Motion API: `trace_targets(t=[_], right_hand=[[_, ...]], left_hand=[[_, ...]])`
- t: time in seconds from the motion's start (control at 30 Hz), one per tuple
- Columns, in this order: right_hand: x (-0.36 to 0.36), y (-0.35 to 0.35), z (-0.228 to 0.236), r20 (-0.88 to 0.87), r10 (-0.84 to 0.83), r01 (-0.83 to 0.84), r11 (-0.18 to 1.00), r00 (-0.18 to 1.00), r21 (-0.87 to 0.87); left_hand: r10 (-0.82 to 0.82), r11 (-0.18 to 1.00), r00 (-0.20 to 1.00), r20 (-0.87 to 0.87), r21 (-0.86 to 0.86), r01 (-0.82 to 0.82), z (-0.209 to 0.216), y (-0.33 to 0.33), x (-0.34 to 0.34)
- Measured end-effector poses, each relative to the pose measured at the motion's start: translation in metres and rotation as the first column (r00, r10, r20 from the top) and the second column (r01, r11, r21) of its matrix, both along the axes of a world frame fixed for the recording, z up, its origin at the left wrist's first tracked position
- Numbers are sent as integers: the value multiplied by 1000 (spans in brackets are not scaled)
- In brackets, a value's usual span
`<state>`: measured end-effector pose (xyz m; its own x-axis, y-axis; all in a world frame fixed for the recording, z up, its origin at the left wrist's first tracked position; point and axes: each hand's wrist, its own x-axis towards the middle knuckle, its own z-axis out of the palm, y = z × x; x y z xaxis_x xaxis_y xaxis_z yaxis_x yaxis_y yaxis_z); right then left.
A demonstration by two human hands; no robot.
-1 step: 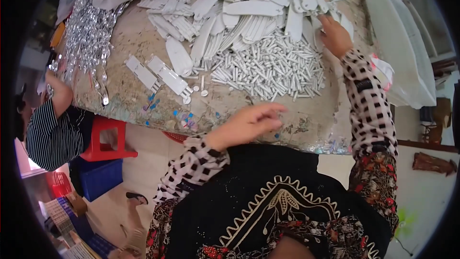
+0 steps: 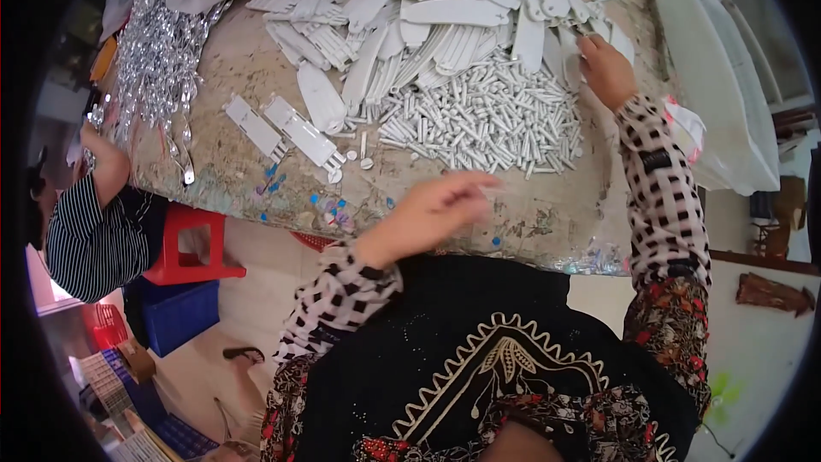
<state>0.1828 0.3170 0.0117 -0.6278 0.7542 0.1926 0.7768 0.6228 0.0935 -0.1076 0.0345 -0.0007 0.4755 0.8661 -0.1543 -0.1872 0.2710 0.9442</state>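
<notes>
My left hand [image 2: 432, 216] hovers over the table's near edge, palm down, its fingers stretched forward and blurred; I see nothing in them. My right hand [image 2: 609, 70] reaches to the far right of the pile, where its fingers curl together beside flat white plastic pieces [image 2: 554, 2]. What its fingertips hold, if anything, is hidden. Between the hands lies a heap of short white pegs [image 2: 487, 120]. Behind it are piled long, rounded white plastic blades [image 2: 453, 13]. Two white rectangular pronged pieces [image 2: 301, 133] lie side by side on the left, near a single peg with a round end [image 2: 366, 154].
Silvery strands [image 2: 158, 60] hang over the worn table's [image 2: 231, 175] left side. Translucent white sheeting [image 2: 710, 60] borders the right. Another person's striped sleeve [image 2: 85, 239] shows at left, beside a red stool [image 2: 190, 244] and a blue crate [image 2: 178, 316].
My right hand has drawn slightly right and nearer to me. My left hand has shifted a little left and away from me. The piles look the same.
</notes>
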Motion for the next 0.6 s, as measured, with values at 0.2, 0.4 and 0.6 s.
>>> trace_targets(t=[0.2, 0.4, 0.6], right_hand=[[20, -125, 6, -232, 34, 14, 979, 972, 202], [60, -223, -25, -274, -226, 219, 974, 935, -55], [98, -239, -51, -316, -260, 257, 965, 913, -53]], left_hand=[[803, 594, 465, -374, 429, -681, -23, -5, -110], [747, 633, -13, -665, 716, -295, -37, -10, -186], [494, 752, -509, -705, 640, -157, -33, 38, -188]])
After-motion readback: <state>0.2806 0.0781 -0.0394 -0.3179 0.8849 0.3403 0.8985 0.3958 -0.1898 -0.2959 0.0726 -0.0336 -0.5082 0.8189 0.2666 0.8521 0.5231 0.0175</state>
